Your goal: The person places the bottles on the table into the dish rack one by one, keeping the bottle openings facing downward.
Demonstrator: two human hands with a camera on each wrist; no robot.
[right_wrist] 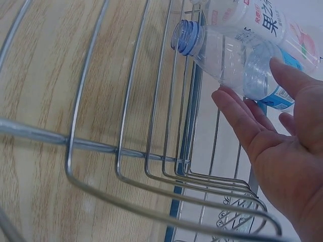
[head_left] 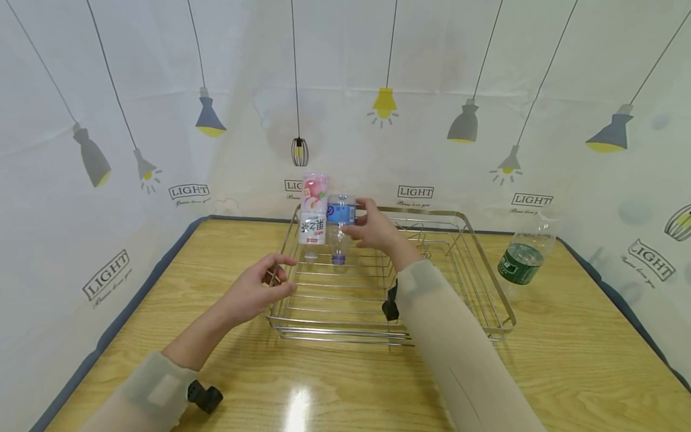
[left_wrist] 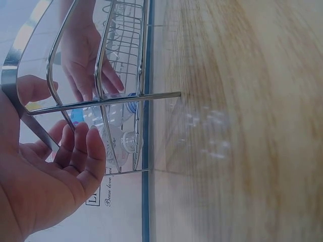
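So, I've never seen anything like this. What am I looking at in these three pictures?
There's no machine arm here, just a person's two bare hands. The wide picture comes from a camera on the head, looking forward and down; the other two come from cameras on each wrist.

On the wooden table sits a wire rack. A peach-label bottle and a blue-label bottle are at its left, necks down. A green-label bottle is right of the rack.

The right hand is at the blue-label bottle; I can't tell how firmly it grips, if at all. The left hand is by the rack's left side, holding no bottle.
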